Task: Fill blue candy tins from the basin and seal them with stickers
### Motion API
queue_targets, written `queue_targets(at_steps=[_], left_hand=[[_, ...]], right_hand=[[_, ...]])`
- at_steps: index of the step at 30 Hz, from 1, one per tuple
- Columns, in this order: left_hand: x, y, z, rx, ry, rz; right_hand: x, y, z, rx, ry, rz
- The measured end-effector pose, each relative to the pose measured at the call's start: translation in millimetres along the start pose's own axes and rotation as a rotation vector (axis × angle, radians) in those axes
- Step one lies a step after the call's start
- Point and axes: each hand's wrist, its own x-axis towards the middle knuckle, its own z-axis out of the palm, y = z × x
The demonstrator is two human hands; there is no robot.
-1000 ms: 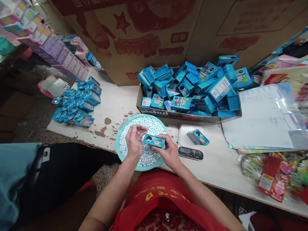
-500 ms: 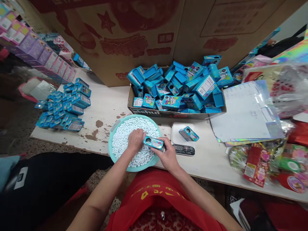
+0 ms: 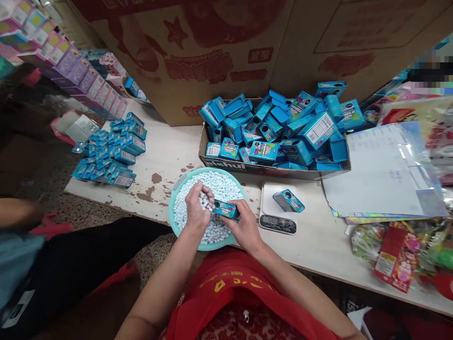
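Note:
My left hand is cupped around a heap of small white candies, held against the round opening of a blue tin. That tin lies tilted in my right hand, thumb and fingers closed on its right end. Both hands are over a turquoise basin filled with the same white candies. To the right, another blue tin rests on a small white digital scale.
A carton heaped with blue tins stands behind the basin, before a large cardboard box. Stacked blue tins are at left. Papers and a red package lie right. A person's dark trouser leg is at left.
My left hand has risen from the candies with a handful and turned toward the tin's opening. My right hand still holds the tin. The whole view has shifted slightly.

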Motion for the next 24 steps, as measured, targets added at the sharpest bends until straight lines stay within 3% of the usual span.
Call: queue_targets(at_steps=[5, 11, 15, 17, 21, 24], left_hand=[[-7.7, -6.6, 4.8, 0.143, 0.028, 0.193], [-5.3, 0.8, 8.9, 0.122, 0.043, 0.152], [3.6, 2.6, 3.0, 0.154, 0.044, 0.148], [12.2, -2.1, -9.7, 0.352, 0.067, 0.194], [28.7, -17.0, -39.6, 1.121, -0.029, 0.249], [31.8, -26.5, -45.5, 1.369, -0.052, 0.353]], right_hand=[[2.0, -4.1, 4.7, 0.012, -0.028, -0.025], [2.8, -0.1, 1.5, 0.077, -0.004, 0.010], [-1.3, 2.8, -12.8, 0.242, -0.025, 0.066], [-9.0, 6.3, -24.2, 0.327, -0.043, 0.079], [-36.6, 20.0, -48.3, 0.334, 0.022, 0.104], [-64.0, 33.4, -65.0, 0.303, 0.089, 0.192]])
